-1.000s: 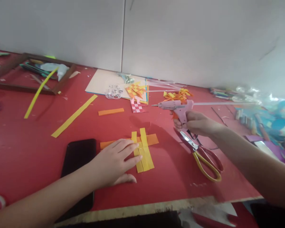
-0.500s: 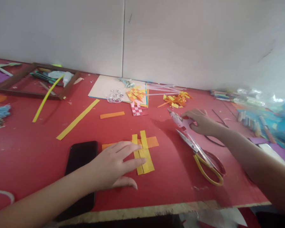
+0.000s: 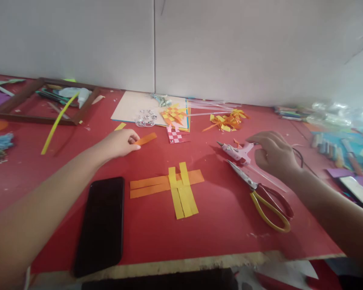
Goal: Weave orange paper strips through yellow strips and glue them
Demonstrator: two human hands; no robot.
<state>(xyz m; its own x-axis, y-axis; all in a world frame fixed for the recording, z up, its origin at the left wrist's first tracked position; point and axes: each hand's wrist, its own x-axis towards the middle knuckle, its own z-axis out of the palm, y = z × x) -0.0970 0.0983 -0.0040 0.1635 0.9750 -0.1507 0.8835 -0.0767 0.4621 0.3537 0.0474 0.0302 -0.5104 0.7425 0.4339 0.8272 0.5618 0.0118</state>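
My left hand [image 3: 119, 143] is closed in a pinch on one end of a short orange paper strip [image 3: 147, 139] at the left of the table. In the middle, yellow paper strips [image 3: 184, 199] cross orange strips [image 3: 149, 186] in a partly woven piece lying flat. A pink glue gun [image 3: 237, 152] rests on the table. Beside its handle is my right hand [image 3: 275, 153], fingers loosely curved and apart, with nothing seen in them. Below the glue gun lie scissors [image 3: 255, 187] with one yellow and one red handle loop, blades pointing up-left.
A black phone [image 3: 101, 225] lies left of the woven strips. Behind are a pale board [image 3: 127, 106], a woven yellow-orange piece [image 3: 173, 115], a red-and-white checked piece [image 3: 174, 135] and orange-yellow scraps [image 3: 228, 121]. A brown frame [image 3: 18, 118] holds tools at far left.
My left hand has moved from the woven strips up and left and taken hold of the short orange strip. My right hand has let go of the glue gun and shifted right.
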